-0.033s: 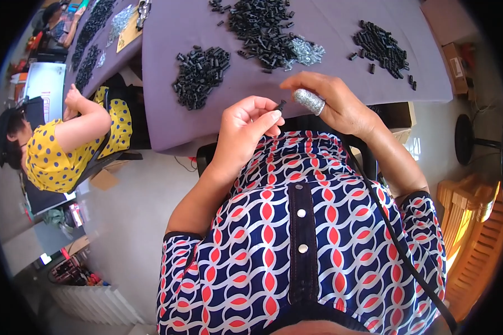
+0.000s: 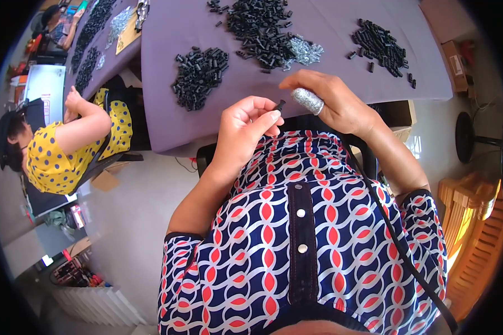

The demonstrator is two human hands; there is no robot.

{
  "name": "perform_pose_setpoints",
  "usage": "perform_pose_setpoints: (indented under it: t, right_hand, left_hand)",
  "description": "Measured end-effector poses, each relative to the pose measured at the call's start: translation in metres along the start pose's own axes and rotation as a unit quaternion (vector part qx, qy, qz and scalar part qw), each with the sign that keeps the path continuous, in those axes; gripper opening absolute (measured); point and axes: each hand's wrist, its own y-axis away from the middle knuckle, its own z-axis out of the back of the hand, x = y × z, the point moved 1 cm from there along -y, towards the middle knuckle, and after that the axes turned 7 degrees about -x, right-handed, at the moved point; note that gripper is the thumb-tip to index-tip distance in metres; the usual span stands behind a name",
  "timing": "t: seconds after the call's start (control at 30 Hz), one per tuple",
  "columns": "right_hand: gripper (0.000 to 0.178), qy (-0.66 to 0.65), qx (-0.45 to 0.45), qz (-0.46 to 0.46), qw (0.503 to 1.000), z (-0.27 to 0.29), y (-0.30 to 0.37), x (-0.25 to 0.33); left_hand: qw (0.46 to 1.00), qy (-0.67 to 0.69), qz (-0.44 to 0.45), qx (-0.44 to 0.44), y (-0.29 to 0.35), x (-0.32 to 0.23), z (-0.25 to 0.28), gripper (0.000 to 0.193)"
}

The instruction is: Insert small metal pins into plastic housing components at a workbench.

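My left hand (image 2: 243, 128) is closed in a pinch on a small black tubular piece (image 2: 280, 105), which sticks up past the thumb and forefinger. Just right of it hovers my right hand (image 2: 340, 106), apart from the piece. Its thumb is wrapped in a silver covering (image 2: 307, 101), and a finger stretches out leftward beyond it, with nothing visible between them. Ahead of my hands, a big heap of black pieces (image 2: 254, 33) touches a small pile of shiny silvery parts (image 2: 306, 51). Another black heap (image 2: 200, 78) lies to the left.
The purple-grey cloth (image 2: 318, 17) covers the table, with a further black heap (image 2: 379, 47) at its right. At left, a person in yellow dotted clothing (image 2: 56, 156) sits by another table. A fan (image 2: 466, 138) and wooden furniture (image 2: 469, 223) stand to the right.
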Motion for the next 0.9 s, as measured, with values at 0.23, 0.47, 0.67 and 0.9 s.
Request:
perform_pose_setpoints:
  t: [0.23,0.47,0.67,0.9]
  right_hand:
    - [0.025,0.124,0.055,0.109,0.985,-0.007,-0.005,0.004]
    - [0.012,0.063,0.001,0.015,0.998,-0.026,0.004,0.003]
    - [0.011,0.030,-0.014,-0.080,0.996,-0.039,0.011,-0.001]
    - [0.032,0.050,-0.068,-0.050,0.995,-0.009,0.004,-0.001]
  left_hand:
    - [1.000,0.004,0.012,0.018,-0.003,0.001,-0.001,0.015]
    - [0.991,-0.018,-0.124,-0.045,0.003,0.021,-0.014,0.014]
    - [0.959,-0.161,-0.222,-0.073,-0.002,0.032,-0.007,0.013]
    - [0.998,0.032,-0.046,-0.030,-0.007,0.015,0.004,0.015]
